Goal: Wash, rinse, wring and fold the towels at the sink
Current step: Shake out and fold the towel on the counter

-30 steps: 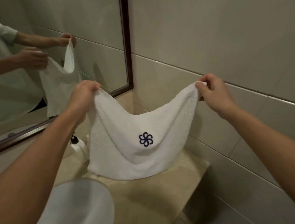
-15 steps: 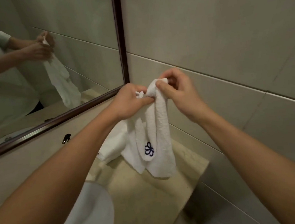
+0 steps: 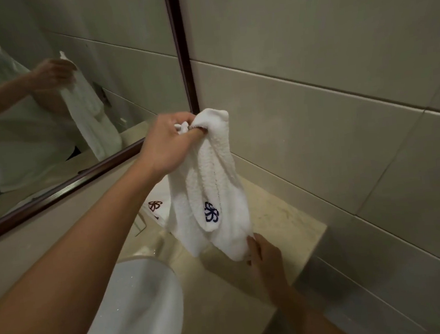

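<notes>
A white towel [image 3: 215, 183] with a dark blue flower emblem hangs folded in half above the beige counter [image 3: 285, 222]. My left hand [image 3: 166, 145] pinches both top corners together, up by the mirror's corner. My right hand [image 3: 264, 256] is down at the towel's bottom fold and holds its lower edge between fingers and thumb. A second white towel [image 3: 158, 204] with a brown emblem lies on the counter behind the hanging one, mostly hidden. The white sink basin [image 3: 146, 306] is at the lower left, under my left forearm.
A dark-framed mirror [image 3: 73, 86] covers the wall at the left and reflects a person with the towel. Grey tiled wall [image 3: 312, 78] runs close along the right. The counter ends in an edge at the right, with a drop to the floor.
The towel was spread wide between both hands, then its top corners were brought together. Now my left hand alone holds the top, and my right hand has dropped to the bottom fold.
</notes>
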{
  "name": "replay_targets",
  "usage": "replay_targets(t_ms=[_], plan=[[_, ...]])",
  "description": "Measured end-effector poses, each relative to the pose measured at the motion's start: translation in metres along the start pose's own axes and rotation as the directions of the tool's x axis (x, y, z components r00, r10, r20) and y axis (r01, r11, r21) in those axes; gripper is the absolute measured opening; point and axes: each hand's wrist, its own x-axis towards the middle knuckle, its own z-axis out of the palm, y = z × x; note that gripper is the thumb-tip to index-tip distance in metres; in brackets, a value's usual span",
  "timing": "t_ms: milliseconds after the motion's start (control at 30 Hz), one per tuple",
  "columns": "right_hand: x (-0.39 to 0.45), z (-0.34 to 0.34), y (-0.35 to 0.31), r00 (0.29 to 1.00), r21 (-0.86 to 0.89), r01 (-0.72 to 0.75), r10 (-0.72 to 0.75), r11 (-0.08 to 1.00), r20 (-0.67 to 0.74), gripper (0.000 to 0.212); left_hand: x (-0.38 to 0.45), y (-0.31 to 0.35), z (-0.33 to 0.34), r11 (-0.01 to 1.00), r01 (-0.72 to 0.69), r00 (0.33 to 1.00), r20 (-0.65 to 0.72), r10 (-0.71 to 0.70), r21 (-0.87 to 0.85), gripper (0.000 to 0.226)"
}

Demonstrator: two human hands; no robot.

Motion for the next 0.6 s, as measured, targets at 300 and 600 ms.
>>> replay_targets(t_ms=[300, 600], plan=[[0.025, -0.05, 0.002, 0.954, -0.17, 0.299, -0.291, 0.939, 0.075, 0.023, 0.006, -0.03, -0.025, 0.99, 0.137, 0.983, -0.12, -0.138, -0.017, 0.009], [0.043, -0.092, 0.012, 0.984, -0.375, 0.17, -0.177, 0.911, 0.016, 0.02, 0.005, -0.033, -0.018, 0.994, 0.11, 0.988, -0.108, -0.108, 0.013, 0.011]])
